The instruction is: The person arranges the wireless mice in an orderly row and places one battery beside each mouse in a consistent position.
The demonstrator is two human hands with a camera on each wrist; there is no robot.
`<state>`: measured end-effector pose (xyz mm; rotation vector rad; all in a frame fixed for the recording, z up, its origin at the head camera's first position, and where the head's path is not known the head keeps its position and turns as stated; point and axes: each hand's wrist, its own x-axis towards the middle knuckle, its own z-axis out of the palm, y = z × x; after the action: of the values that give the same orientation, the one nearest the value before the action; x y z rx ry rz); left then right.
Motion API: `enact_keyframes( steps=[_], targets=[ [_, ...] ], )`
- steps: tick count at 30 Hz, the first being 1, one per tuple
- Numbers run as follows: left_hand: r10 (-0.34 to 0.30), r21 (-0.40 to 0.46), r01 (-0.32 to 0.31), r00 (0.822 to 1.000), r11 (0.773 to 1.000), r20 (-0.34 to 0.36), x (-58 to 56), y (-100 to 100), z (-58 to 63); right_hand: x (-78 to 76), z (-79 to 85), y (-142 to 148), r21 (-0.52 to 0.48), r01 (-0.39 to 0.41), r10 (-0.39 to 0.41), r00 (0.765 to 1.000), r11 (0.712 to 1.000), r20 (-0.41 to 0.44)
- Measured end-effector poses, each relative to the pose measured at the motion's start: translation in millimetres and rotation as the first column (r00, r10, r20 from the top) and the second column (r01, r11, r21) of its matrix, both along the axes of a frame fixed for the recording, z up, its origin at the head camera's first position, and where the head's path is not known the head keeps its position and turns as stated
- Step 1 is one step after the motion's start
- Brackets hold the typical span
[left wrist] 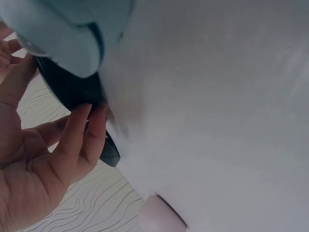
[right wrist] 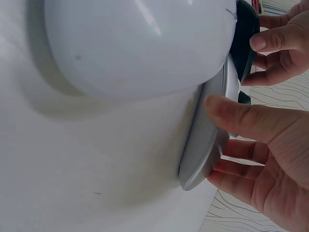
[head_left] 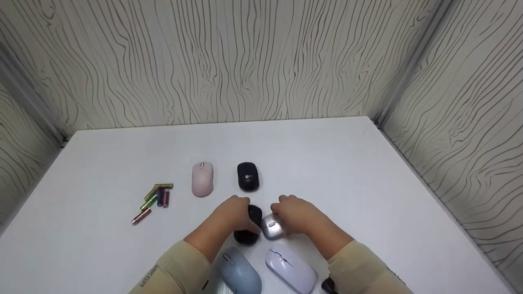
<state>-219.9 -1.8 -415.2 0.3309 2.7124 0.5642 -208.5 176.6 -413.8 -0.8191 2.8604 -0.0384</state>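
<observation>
My left hand (head_left: 237,214) grips a black computer mouse (head_left: 246,237) by its sides, thumb on the near right and fingers on the far left. In the left wrist view its fingertips (left wrist: 87,113) press against the dark side of that mouse. Just to the right, my right hand (head_left: 295,214) holds a silver mouse (head_left: 271,226), with the thumb (right wrist: 227,108) on one side and fingers on the other in the right wrist view. The two mice stand close beside each other on the white table (head_left: 367,196). Parts of both are hidden behind the hands.
Nearer me lie a blue-grey mouse (head_left: 240,273) and a pale lilac mouse (head_left: 291,269). A pink mouse (head_left: 202,179) and another black mouse (head_left: 248,176) sit farther back. Several coloured batteries (head_left: 155,197) lie at the left. A dark object (head_left: 328,285) shows by the right sleeve.
</observation>
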Motion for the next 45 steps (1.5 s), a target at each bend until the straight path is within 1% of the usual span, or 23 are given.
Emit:
enact_keyframes(
  steps=[5,11,15,17,19,21,24,26,28,31,36,38,42,44,45],
  targets=[
    [0.012,0.019,-0.012,1.0,1.0,-0.018,1.8,-1,-3.1,-1.5,-2.5,4,-0.003,-0.026,0.026,0.999,1.0,-0.024],
    [-0.002,0.027,0.004,0.998,1.0,-0.07,5.0,0,-6.6,-0.8,-7.5,12,0.004,-0.058,0.058,0.996,0.998,-0.061],
    [0.011,0.025,-0.009,0.998,1.0,-0.067,6.7,1,-5.9,-1.1,-7.8,15,0.004,-0.09,0.09,0.994,0.996,-0.067],
    [0.021,0.027,-0.02,0.998,0.999,-0.055,6.9,1,-5.6,-3.1,-6.0,17,-0.009,-0.098,0.098,0.994,0.995,-0.046],
    [0.031,0.028,-0.03,0.999,0.999,-0.044,7.3,2,-4.8,-6.4,-3.0,19,-0.034,-0.076,0.076,0.997,0.997,0.002],
    [0.041,0.028,-0.04,0.999,0.999,-0.034,7.7,2,-3.4,-10.7,1.0,22,-0.07,-0.027,0.03,0.998,0.997,0.05],
    [0.049,0.017,-0.048,0.998,0.999,-0.03,8.5,2,-2.0,-20.2,6.3,24,-0.135,0.08,-0.069,0.994,0.988,0.09],
    [0.045,0.009,-0.044,0.998,0.999,-0.036,8.4,2,-2.2,-27.9,9.2,25,-0.173,0.16,-0.148,0.985,0.972,0.084],
    [0.039,0.0,-0.039,0.998,0.999,-0.041,8.2,2,-2.7,-35.6,11.9,24,-0.203,0.24,-0.228,0.97,0.949,0.079],
    [0.031,-0.001,-0.031,0.998,1.0,-0.046,7.7,2,-3.0,-46.9,12.9,24,-0.21,0.334,-0.329,0.943,0.919,0.059],
    [0.037,0.005,-0.037,0.998,0.999,-0.051,8.4,1,-3.2,-64.5,6.5,25,-0.206,0.435,-0.437,0.899,0.876,0.041],
    [0.043,0.005,-0.043,0.998,0.999,-0.047,8.8,1,-3.5,-70.8,3.9,25,-0.22,0.484,-0.484,0.873,0.847,0.057],
    [0.047,0.011,-0.047,0.998,0.999,-0.046,8.9,2,-2.6,-82.1,1.9,24,-0.259,0.587,-0.58,0.807,0.767,0.112],
    [0.052,0.013,-0.051,0.998,0.999,-0.041,9.2,2,-1.3,-87.1,1.8,23,-0.262,0.624,-0.615,0.778,0.736,0.126],
    [0.054,0.012,-0.053,0.998,0.999,-0.039,9.1,3,-0.6,-89.3,1.8,22,-0.26,0.638,-0.629,0.767,0.725,0.13]
  ],
)
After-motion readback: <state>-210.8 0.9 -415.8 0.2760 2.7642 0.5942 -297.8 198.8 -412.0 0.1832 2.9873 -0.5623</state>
